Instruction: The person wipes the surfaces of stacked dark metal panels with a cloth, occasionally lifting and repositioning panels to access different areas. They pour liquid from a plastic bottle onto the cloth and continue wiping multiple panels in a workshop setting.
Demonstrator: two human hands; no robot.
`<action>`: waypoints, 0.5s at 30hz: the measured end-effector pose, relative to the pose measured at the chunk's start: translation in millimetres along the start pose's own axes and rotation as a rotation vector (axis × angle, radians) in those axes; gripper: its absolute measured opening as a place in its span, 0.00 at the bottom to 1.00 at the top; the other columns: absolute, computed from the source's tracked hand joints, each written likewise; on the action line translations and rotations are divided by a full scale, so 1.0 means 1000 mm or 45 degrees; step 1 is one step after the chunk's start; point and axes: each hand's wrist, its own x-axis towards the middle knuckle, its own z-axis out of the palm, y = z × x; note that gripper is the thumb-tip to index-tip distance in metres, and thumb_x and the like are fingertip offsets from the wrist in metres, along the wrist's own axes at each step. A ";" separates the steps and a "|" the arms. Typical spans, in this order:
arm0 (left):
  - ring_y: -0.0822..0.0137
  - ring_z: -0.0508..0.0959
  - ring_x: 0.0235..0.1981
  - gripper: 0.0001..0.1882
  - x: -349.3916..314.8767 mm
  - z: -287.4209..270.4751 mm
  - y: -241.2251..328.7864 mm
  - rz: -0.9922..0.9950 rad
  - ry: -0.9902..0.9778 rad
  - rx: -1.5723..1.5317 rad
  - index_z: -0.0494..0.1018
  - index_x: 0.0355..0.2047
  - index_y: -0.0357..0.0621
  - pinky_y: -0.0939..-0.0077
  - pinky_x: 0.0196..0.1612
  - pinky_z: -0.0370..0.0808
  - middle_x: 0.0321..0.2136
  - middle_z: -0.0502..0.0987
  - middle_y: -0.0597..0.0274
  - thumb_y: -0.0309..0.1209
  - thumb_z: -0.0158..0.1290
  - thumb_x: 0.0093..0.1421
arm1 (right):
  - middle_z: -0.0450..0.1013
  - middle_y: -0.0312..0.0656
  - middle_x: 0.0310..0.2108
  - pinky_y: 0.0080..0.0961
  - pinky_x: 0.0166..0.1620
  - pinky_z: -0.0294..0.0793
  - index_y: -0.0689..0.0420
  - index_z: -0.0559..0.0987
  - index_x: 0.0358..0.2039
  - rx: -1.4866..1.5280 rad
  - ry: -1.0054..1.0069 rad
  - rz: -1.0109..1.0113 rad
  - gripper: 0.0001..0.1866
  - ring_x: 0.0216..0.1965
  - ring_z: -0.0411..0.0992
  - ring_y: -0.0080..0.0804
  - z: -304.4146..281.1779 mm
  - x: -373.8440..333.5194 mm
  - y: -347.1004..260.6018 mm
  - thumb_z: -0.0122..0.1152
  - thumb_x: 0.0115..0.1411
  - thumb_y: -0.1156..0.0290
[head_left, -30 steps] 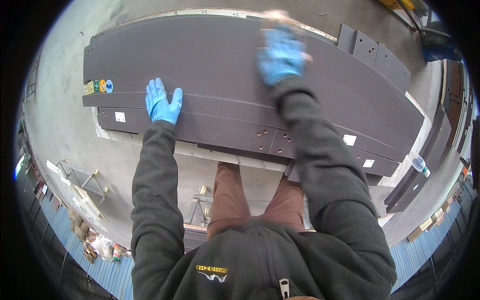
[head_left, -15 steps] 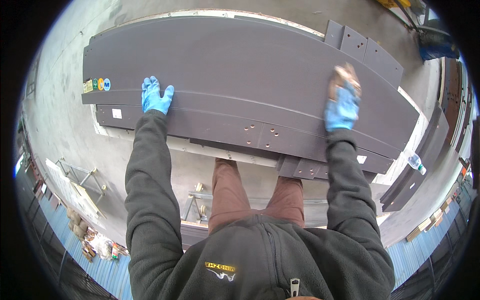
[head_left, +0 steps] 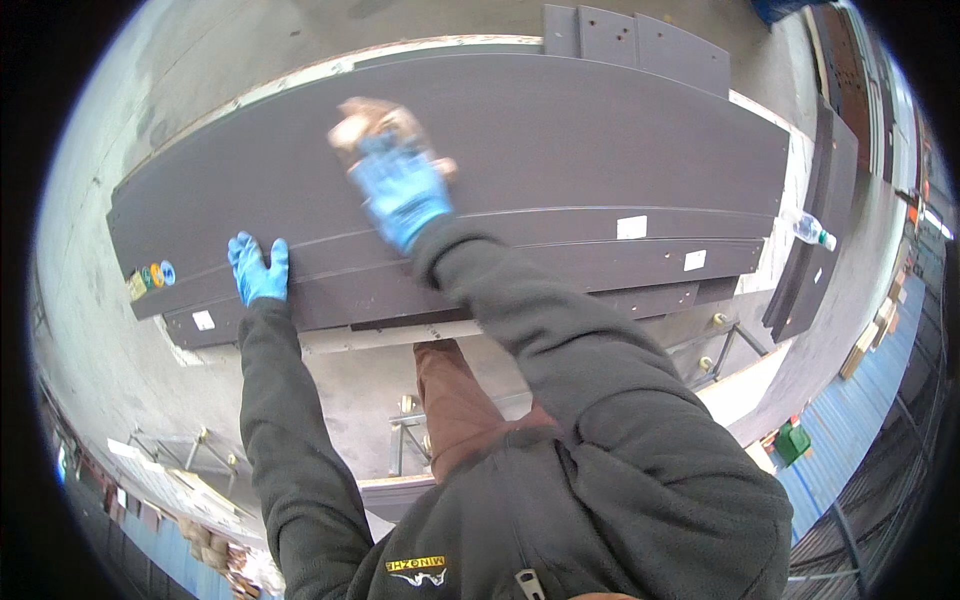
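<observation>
A large dark grey-brown panel with a curved far edge lies flat in front of me. My left hand, in a blue glove, rests with fingers spread near the panel's left front part. My right hand, also blue-gloved, is over the left middle of the panel. It grips a crumpled brownish rag pressed to or just above the surface; motion blurs both. Round coloured stickers sit at the panel's left end, and a white label shows near its right front edge.
Smaller drilled panels stick out beyond the far right edge. A plastic bottle lies at the right end, beside more stacked dark boards. Wheeled metal frames stand below at the right.
My right hand has swept the rag from the right side of the panel to its left middle. My left hand stays spread on the panel, and the view has shifted.
</observation>
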 end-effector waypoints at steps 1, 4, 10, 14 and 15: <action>0.45 0.48 0.80 0.47 0.002 0.000 -0.002 -0.004 -0.029 -0.014 0.57 0.75 0.31 0.58 0.80 0.45 0.77 0.52 0.36 0.54 0.57 0.69 | 0.56 0.54 0.77 0.61 0.76 0.52 0.50 0.74 0.66 -0.124 0.049 -0.112 0.26 0.78 0.52 0.54 0.003 0.005 -0.009 0.56 0.68 0.61; 0.47 0.48 0.80 0.47 0.006 0.006 -0.012 0.013 -0.022 0.000 0.57 0.75 0.32 0.59 0.81 0.44 0.77 0.51 0.37 0.55 0.58 0.69 | 0.54 0.51 0.79 0.62 0.75 0.54 0.47 0.76 0.64 -0.116 0.139 -0.314 0.25 0.79 0.51 0.55 -0.005 -0.011 0.020 0.58 0.67 0.61; 0.51 0.46 0.81 0.49 0.023 0.021 -0.049 -0.002 -0.057 0.018 0.56 0.75 0.32 0.63 0.81 0.43 0.78 0.51 0.39 0.56 0.58 0.69 | 0.71 0.43 0.49 0.53 0.45 0.72 0.43 0.81 0.42 -0.337 0.306 0.246 0.14 0.55 0.71 0.50 -0.092 -0.159 0.236 0.64 0.55 0.59; 0.55 0.45 0.81 0.49 0.031 0.023 -0.062 -0.105 -0.089 -0.108 0.54 0.77 0.36 0.67 0.80 0.43 0.79 0.47 0.43 0.56 0.59 0.69 | 0.69 0.57 0.65 0.57 0.66 0.66 0.56 0.77 0.57 -0.601 0.612 0.606 0.26 0.65 0.68 0.60 -0.150 -0.310 0.413 0.59 0.61 0.58; 0.57 0.44 0.81 0.49 0.033 0.022 -0.065 -0.113 -0.092 -0.118 0.53 0.77 0.37 0.68 0.80 0.43 0.80 0.46 0.45 0.56 0.60 0.69 | 0.70 0.58 0.65 0.56 0.68 0.65 0.58 0.76 0.59 -0.692 0.416 0.911 0.27 0.65 0.68 0.60 -0.160 -0.344 0.452 0.57 0.62 0.60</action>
